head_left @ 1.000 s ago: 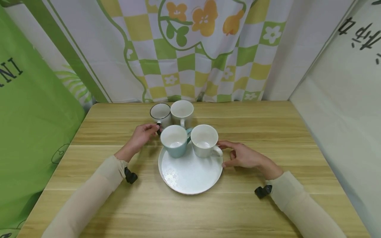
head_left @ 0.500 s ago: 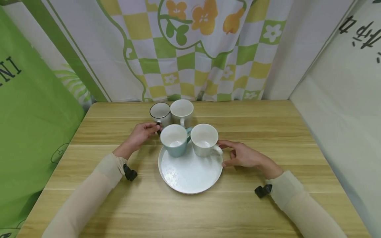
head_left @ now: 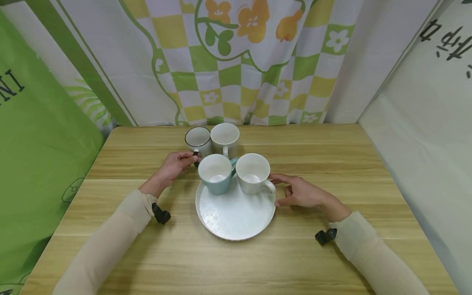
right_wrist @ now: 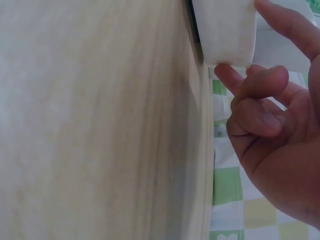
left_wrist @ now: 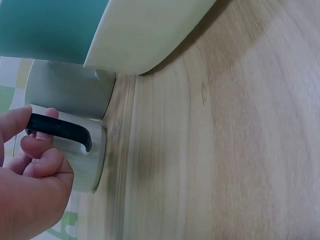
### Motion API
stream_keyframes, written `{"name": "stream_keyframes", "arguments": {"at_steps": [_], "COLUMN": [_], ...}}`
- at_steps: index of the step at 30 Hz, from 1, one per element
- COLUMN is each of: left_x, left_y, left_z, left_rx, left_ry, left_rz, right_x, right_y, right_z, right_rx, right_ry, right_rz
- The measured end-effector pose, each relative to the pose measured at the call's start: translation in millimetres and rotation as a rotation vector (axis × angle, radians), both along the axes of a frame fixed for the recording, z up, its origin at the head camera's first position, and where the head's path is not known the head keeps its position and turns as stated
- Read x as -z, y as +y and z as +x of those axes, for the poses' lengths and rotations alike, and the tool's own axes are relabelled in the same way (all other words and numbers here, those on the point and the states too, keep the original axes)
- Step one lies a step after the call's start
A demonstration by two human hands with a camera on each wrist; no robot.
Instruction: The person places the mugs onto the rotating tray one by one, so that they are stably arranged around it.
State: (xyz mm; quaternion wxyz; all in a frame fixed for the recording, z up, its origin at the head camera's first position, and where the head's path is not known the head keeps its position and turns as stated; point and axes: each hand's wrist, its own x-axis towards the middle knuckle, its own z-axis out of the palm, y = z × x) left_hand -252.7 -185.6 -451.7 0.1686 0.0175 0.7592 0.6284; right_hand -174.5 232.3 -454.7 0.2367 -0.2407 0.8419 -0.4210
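Observation:
My left hand pinches the black handle of a white mug with a dark rim, which stands upright behind the tray. A plain white mug stands close beside it. On the back part of a round white tray are a light-blue mug and another white mug with its handle to the right. My right hand grips the tray's right edge, thumb and fingers spread along it. In the right wrist view, the thumb and a fingertip touch the tray's side wall, with other fingers curled.
Everything stands on a light wooden table. A checked, flowered curtain hangs behind its back edge. A green cloth is on the left and a white sheet with dark writing on the right.

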Motion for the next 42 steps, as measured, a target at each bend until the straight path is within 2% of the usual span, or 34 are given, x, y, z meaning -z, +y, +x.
{"name": "stream_keyframes", "arguments": {"at_steps": [11,24,35,42], "left_x": [1.3,1.1,-7.9,-14.2], "left_y": [-1.0,-8.1,-18.2,-21.4], "left_z": [0.8,10.8,21.4,26.0], "left_rx": [-0.023,-0.033,-0.025,-0.034], "left_ry": [-0.037,-0.054,-0.023,-0.013], "left_rz": [0.042,0.077,0.076,0.136], "right_x": [-0.8,0.8,1.2,0.1], "right_y": [-1.0,-0.6,0.5,0.2], "right_z": [1.0,1.3,0.3,-0.2], "right_rx": [-0.001,0.006,0.006,0.008], "right_ry": [-0.004,-0.014,-0.018,-0.016], "right_rz": [-0.004,-0.007,-0.014,-0.001]}}
